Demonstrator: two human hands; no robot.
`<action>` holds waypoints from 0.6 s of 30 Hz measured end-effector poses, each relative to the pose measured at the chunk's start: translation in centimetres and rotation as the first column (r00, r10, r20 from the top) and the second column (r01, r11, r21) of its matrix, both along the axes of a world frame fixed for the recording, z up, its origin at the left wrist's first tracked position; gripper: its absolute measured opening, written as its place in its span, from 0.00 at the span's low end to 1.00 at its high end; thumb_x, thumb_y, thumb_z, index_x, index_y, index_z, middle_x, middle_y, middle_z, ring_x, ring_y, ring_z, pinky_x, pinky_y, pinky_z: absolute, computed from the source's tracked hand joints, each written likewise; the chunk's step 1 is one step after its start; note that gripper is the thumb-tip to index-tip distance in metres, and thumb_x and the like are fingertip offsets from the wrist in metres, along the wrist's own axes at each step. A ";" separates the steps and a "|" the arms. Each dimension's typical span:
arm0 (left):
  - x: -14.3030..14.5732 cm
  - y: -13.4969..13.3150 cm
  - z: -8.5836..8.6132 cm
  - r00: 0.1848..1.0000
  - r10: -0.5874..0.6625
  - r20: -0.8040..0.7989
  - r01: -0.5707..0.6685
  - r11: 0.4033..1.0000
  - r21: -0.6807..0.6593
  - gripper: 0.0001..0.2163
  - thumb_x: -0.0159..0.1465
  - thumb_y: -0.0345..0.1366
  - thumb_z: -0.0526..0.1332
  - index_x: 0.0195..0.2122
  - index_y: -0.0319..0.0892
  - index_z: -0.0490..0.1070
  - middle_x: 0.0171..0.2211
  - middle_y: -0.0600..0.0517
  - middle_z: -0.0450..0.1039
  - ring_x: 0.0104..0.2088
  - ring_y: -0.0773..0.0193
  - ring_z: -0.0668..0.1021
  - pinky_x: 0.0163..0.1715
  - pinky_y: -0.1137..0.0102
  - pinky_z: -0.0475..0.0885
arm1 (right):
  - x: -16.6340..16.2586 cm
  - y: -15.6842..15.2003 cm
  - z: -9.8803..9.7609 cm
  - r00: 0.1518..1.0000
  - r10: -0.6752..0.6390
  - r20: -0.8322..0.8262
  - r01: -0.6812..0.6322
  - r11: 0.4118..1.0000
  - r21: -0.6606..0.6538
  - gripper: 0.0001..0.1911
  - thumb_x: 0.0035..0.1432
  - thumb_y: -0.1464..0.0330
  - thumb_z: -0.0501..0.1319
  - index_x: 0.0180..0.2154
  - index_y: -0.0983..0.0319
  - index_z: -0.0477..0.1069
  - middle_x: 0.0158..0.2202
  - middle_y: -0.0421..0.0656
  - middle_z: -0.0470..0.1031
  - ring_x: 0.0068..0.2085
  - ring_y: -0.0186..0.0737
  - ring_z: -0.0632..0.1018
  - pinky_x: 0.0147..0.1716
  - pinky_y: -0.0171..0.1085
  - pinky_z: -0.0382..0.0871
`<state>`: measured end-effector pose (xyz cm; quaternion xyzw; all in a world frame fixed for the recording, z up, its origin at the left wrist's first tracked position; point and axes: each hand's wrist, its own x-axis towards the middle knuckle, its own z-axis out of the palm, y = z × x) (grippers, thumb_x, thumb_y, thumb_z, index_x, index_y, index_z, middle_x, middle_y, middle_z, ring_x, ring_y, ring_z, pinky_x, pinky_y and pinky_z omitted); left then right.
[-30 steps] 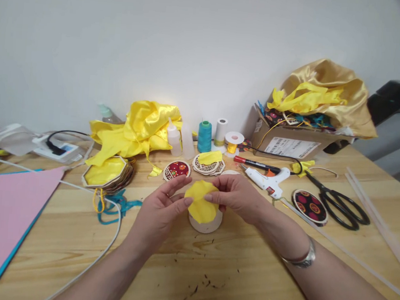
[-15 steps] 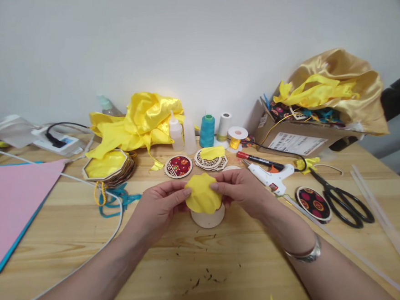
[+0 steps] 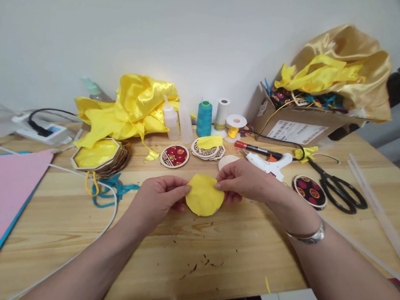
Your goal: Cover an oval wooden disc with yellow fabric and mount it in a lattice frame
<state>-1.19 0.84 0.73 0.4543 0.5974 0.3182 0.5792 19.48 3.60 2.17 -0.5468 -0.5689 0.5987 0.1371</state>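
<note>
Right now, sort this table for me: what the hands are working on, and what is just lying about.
In hand: round yellow fabric piece, pinched at its edges by the left hand and the right hand.
Lying about: white plastic glue gun, black-handled scissors, teal thread spool, brown cardboard box, pink paper sheet.

This is a craft table in a plain room with a white wall. The wooden table (image 3: 213, 256) is full of making things: a glue gun (image 3: 269, 164), scissors (image 3: 337, 189), spools of thread (image 3: 204, 118), shiny yellow cloth (image 3: 134, 109) and a cardboard box (image 3: 297, 129) stuffed with cloth scraps.
</note>
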 end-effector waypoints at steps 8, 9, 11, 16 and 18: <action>0.5 -0.5 0.4 0.976 -0.053 -0.213 0.052 0.999 -0.009 0.06 0.53 0.37 0.64 0.27 0.41 0.77 0.14 0.58 0.70 0.13 0.75 0.65 0.12 0.80 0.55 | 0.0 -0.2 0.6 0.989 0.070 0.127 -0.069 0.997 -0.016 0.07 0.53 0.75 0.60 0.24 0.65 0.70 0.16 0.38 0.73 0.17 0.27 0.73 0.14 0.23 0.62; 0.6 -0.5 0.4 0.973 -0.056 -0.225 0.056 0.998 -0.006 0.06 0.53 0.37 0.64 0.27 0.41 0.76 0.14 0.58 0.70 0.14 0.74 0.66 0.12 0.80 0.55 | 0.0 -0.2 0.6 0.987 0.076 0.139 -0.075 0.997 -0.016 0.06 0.53 0.75 0.60 0.24 0.65 0.70 0.16 0.38 0.73 0.17 0.27 0.73 0.14 0.23 0.62; 0.7 -0.6 0.4 0.968 -0.059 -0.245 0.065 0.998 0.015 0.06 0.53 0.38 0.65 0.27 0.41 0.76 0.15 0.58 0.70 0.14 0.73 0.66 0.13 0.78 0.56 | -0.1 -0.2 0.6 0.985 0.080 0.156 -0.080 0.997 -0.009 0.07 0.53 0.75 0.60 0.24 0.64 0.70 0.16 0.38 0.73 0.17 0.28 0.73 0.14 0.24 0.62; 0.6 -0.6 0.0 0.953 -0.069 -0.295 0.114 0.984 0.136 0.07 0.52 0.40 0.65 0.25 0.42 0.77 0.19 0.55 0.75 0.19 0.67 0.72 0.18 0.75 0.62 | -0.2 -0.2 0.3 0.980 0.076 0.182 -0.081 0.996 0.021 0.08 0.52 0.75 0.60 0.22 0.64 0.69 0.15 0.38 0.72 0.17 0.30 0.73 0.16 0.26 0.65; 0.4 -0.6 -0.2 0.935 -0.064 -0.348 0.137 0.972 0.190 0.07 0.53 0.41 0.64 0.25 0.43 0.76 0.18 0.56 0.75 0.19 0.65 0.73 0.20 0.74 0.63 | -0.2 -0.2 0.2 0.980 0.078 0.185 -0.086 0.996 0.034 0.08 0.51 0.75 0.61 0.21 0.64 0.69 0.15 0.39 0.72 0.17 0.31 0.74 0.16 0.27 0.66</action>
